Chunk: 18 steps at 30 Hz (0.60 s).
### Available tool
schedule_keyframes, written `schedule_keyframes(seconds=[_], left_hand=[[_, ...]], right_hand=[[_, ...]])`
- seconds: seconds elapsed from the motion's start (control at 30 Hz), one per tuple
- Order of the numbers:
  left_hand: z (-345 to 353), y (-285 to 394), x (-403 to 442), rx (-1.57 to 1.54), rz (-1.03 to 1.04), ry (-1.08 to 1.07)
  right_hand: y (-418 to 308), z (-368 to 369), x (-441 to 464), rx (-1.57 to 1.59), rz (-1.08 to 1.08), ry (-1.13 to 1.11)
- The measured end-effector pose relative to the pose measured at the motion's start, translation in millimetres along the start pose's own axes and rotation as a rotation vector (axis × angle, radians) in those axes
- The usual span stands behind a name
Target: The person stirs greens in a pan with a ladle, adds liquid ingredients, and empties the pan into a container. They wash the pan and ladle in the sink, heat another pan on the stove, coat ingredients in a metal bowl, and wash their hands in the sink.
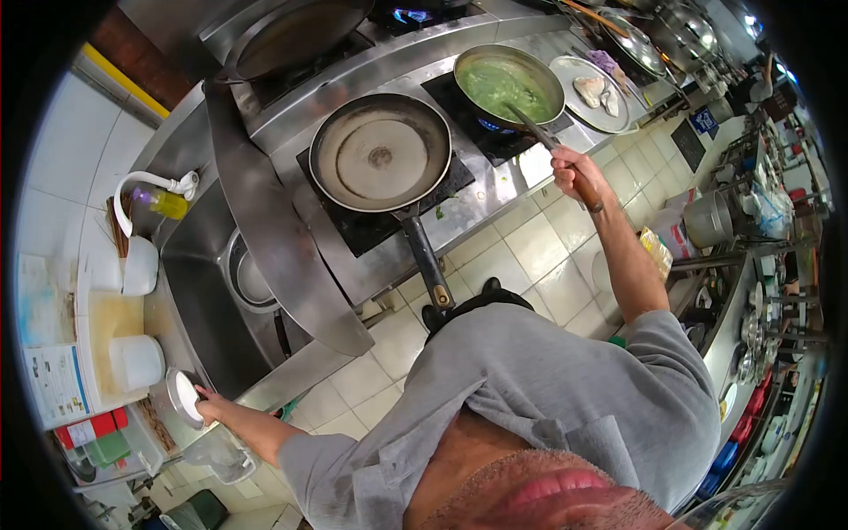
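My right hand is closed round the brown wooden handle of a long-handled utensil. Its far end dips into green, bubbling food in a pan over a blue flame, so its head is hidden. Out to the left, my left hand has its fingers closed on the near rim of a shallow metal bowl with something white inside. In front of me a large dark-rimmed frying pan stands on a burner with its black handle toward me.
Right of the green pan lies a metal plate with pale pieces of food. A sink holding a metal pan is on the left, behind a steel divider. White containers stand beyond it. Shelves of dishes line the right.
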<state>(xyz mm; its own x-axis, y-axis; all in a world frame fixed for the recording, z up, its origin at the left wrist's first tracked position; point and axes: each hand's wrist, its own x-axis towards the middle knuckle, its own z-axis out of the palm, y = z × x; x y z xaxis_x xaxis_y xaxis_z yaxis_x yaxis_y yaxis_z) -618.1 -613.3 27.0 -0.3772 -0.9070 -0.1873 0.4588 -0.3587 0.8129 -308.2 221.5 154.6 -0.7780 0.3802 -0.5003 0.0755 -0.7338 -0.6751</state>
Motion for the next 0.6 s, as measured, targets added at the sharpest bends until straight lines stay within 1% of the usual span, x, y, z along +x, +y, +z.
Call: schedule_keyframes(seconds=[0.03, 0.07, 0.1, 0.13, 0.17, 0.2, 0.27, 0.3, 0.37, 0.4, 0.43, 0.47, 0.5, 0.53, 0.57, 0.6], left_hand=[[7, -3, 4, -0.046, 0.043, -0.005], [11, -11, 20, -0.014, 0.046, -0.002], [9, -21, 54, 0.156, 0.034, -0.008], [6, -30, 91, 0.38, 0.029, -0.019], [3, -35, 105, 0.517, 0.046, -0.032], [3, -35, 107, 0.523, 0.047, -0.039], [-2, -35, 104, 0.736, 0.239, -0.165], [-6, -34, 101, 0.838, 0.337, -0.225], [-11, -30, 90, 1.033, 0.538, -0.345], [-10, -25, 82, 1.034, 0.542, -0.349], [-6, -19, 74, 0.601, 0.252, -0.228], [-3, -12, 61, 0.164, -0.035, -0.103], [-3, -5, 46, 0.164, -0.031, -0.105], [-4, 4, 29, 0.205, 0.025, -0.147], [-6, 13, 9, 0.243, 0.082, -0.187], [-6, 26, -13, 0.241, 0.089, -0.187]], right_hand=[[3, -1, -1, 0.001, -0.007, -0.002], [9, 7, -8, -0.067, -0.066, 0.043], [17, 12, -15, -0.132, -0.122, 0.09], [23, 8, -16, -0.214, -0.193, 0.067], [23, 8, -18, -0.21, -0.192, 0.071], [22, 8, -23, -0.368, -0.238, 0.124], [18, 3, -29, -0.667, -0.311, 0.211], [15, 1, -31, -0.666, -0.308, 0.215], [10, -3, -34, -0.901, -0.42, 0.256], [0, -14, -33, -1.064, -0.346, 0.286], [-7, -30, -26, -1.059, -0.344, 0.288], [-13, -49, -15, -1.387, -0.644, 0.308], [-16, -62, -9, -1.704, -0.957, 0.319], [-31, -33, -26, -1.779, -0.524, 0.473], [-42, -35, -26, -1.775, -0.525, 0.468], [-53, -41, -22, -1.883, -0.452, 0.506]])
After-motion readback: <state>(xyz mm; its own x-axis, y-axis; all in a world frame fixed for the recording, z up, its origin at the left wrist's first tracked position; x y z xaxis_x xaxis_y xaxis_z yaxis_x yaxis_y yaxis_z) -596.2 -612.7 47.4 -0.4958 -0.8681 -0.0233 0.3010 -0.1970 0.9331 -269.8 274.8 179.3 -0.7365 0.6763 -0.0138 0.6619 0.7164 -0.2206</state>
